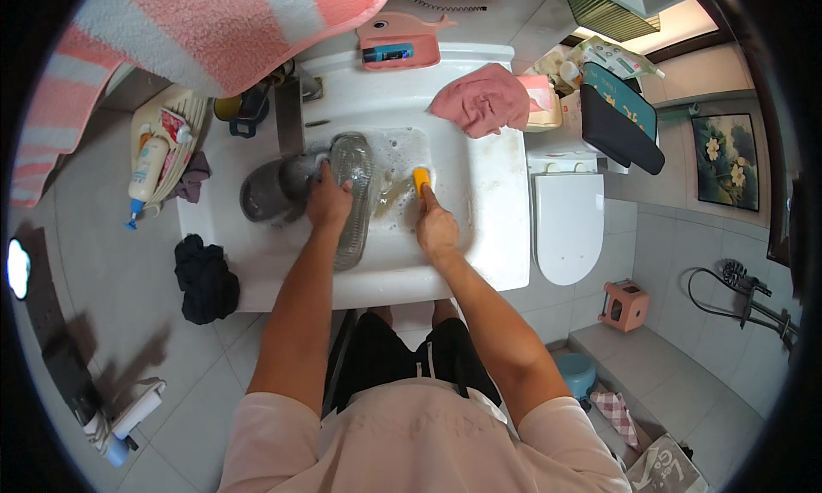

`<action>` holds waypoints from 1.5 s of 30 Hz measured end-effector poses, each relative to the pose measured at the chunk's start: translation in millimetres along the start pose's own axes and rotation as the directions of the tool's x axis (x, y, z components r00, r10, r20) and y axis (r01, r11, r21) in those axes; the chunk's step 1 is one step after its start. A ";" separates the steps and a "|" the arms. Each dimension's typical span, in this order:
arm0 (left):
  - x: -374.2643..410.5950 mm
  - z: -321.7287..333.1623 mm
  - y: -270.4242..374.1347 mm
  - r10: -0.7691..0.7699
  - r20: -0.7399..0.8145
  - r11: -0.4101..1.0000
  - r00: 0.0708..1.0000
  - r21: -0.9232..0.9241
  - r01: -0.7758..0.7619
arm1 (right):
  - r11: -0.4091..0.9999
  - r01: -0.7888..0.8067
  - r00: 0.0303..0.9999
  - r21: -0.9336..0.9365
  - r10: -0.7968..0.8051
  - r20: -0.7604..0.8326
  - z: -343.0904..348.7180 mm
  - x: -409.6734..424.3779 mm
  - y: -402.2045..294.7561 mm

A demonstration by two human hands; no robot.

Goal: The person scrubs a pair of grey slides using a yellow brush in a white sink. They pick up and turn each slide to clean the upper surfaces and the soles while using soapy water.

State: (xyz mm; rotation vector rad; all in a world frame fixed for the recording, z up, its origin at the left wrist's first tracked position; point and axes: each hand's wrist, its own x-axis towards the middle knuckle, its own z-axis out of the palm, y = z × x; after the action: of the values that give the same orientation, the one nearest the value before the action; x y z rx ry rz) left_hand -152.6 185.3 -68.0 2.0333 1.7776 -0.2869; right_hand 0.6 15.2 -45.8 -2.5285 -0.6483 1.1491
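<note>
Inside the white washbasin (453, 236), a grey slipper (354, 236) lies with its ridged sole facing up. My left hand (329, 201) grips this slipper's left edge, thumb over the sole. Left of that hand rests a darker grey slipper (263, 194), wet and sudsy, below the metal faucet (290, 117). My right hand (438, 230) holds a small yellow scrubber (421, 180), index finger stretched along it, apart from both slippers. Its underside is hidden. Foam bubbles and brownish water cover the basin floor between my hands.
A pink cloth (485, 101) drapes over the basin's back right rim. Behind sits a pink whale-shaped tray (404, 37) holding a blue tube. Black fabric (204, 281) hangs at the left corner. A striped towel (212, 31) is overhead; a toilet (569, 226) stands right.
</note>
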 end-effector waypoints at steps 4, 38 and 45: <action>-11.1 -11.7 40.1 0.050 0.054 0.999 0.997 0.014 -0.051 | 0.856 0.349 0.934 0.381 -0.286 -0.214 36.1 18.7 27.8; -172.7 44.5 191.8 0.585 -0.087 0.807 0.806 -0.030 -0.590 | 0.853 0.327 0.884 0.407 -0.123 -0.452 -122.2 -102.3 133.9; -174.1 44.3 200.0 0.574 -0.042 0.819 0.818 0.009 -0.574 | 0.872 0.324 0.886 0.366 -0.145 -0.439 -150.3 -37.2 109.9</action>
State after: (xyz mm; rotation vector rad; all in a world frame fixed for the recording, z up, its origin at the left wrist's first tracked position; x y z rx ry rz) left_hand 20.8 -8.1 1.4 2.4668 1.0908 -0.0493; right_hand 124.6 -109.1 26.5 -2.1292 -0.5116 0.5759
